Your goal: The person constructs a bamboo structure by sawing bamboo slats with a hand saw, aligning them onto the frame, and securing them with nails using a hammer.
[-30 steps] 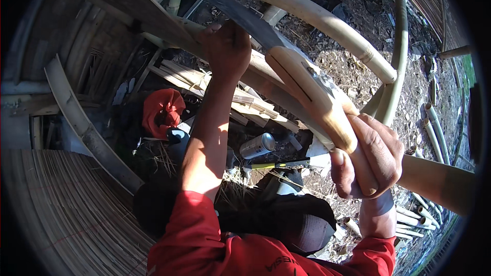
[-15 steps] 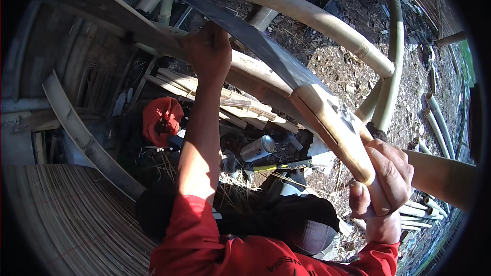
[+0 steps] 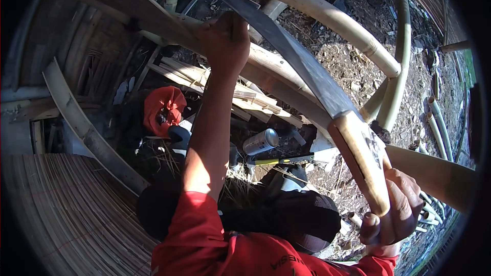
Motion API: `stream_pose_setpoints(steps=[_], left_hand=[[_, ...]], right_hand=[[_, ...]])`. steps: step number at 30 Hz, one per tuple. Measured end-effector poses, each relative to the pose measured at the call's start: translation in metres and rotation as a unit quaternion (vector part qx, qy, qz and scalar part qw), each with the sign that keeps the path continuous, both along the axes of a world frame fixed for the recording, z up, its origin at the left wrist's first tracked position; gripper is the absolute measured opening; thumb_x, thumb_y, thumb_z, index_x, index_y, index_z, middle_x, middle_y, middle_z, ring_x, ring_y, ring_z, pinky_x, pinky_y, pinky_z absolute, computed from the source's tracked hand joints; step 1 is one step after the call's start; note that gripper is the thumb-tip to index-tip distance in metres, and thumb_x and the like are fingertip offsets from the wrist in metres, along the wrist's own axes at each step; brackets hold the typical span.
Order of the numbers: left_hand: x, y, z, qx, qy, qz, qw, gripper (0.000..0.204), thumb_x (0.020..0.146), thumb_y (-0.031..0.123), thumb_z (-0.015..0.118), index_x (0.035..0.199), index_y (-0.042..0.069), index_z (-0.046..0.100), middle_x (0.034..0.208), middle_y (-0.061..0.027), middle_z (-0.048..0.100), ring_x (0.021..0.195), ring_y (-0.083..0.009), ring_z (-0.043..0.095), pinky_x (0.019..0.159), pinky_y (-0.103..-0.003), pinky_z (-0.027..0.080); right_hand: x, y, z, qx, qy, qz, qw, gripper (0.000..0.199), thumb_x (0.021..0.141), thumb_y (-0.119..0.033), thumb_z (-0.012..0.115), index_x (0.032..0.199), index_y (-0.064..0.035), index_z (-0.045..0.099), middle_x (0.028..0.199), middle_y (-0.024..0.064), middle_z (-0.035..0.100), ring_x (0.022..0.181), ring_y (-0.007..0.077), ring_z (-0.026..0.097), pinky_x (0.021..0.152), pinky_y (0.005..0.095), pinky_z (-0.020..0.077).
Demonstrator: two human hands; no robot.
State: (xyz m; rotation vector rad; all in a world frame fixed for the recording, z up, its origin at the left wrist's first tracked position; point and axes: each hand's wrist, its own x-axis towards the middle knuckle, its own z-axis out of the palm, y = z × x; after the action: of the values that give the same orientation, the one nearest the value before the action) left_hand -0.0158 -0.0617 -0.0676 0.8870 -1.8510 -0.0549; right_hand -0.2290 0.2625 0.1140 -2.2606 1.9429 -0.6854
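My right hand (image 3: 399,207) is wrapped round the end of a pale wooden handle (image 3: 360,166) with a dark slit along it. The handle belongs to a long machete (image 3: 291,46), whose grey blade slants up and left past the top edge of the picture. My left hand (image 3: 225,41) is closed in a fist beside the blade, over a long split bamboo beam (image 3: 284,76) that runs diagonally beneath both hands. What the left fingers hold is hidden by the back of the hand. Whether the blade touches the beam I cannot tell.
Curved bamboo poles (image 3: 327,18) form a frame ahead. Below lie pale split strips (image 3: 271,107), a red bag (image 3: 163,110), a metal can (image 3: 261,142) and a yellow-and-black tool (image 3: 281,159). At lower left are many thin slats (image 3: 66,209). Wood chips cover the ground.
The machete and my right hand have moved slightly right and down in the picture, the handle now pointing more steeply downward. My left hand has shifted a little right, still closed.
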Motion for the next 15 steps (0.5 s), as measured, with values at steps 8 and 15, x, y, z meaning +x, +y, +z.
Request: stream_pose_setpoints(steps=[8, 15], left_hand=[[-0.004, 0.017, 0.000, -0.052, 0.024, 0.047, 0.997, 0.029, 0.100, 0.019, 0.056, 0.075, 0.009, 0.065, 0.064, -0.0060, 0.064, 0.055, -0.0251, 0.063, 0.066, -0.036, 0.043], [-0.019, 0.015, 0.004, 0.051, 0.067, -0.036, 0.996, 0.023, 0.097, 0.016, 0.059, 0.076, 0.009, 0.064, 0.060, -0.0057, 0.063, 0.049, -0.0256, 0.058, 0.064, -0.037, 0.041]], right_hand=[[0.032, -0.079, -0.027, -0.057, -0.025, 0.050, 0.997, 0.042, 0.086, -0.028, 0.069, 0.104, 0.0097, 0.071, 0.097, 0.0215, 0.073, 0.089, 0.0363, 0.072, 0.080, 0.0424, 0.0562], [-0.011, 0.021, -0.017, -0.062, -0.012, -0.047, 0.997, 0.054, 0.101, -0.043, 0.055, 0.106, 0.0086, 0.068, 0.110, 0.0270, 0.070, 0.096, 0.0369, 0.071, 0.084, 0.0482, 0.0581]])
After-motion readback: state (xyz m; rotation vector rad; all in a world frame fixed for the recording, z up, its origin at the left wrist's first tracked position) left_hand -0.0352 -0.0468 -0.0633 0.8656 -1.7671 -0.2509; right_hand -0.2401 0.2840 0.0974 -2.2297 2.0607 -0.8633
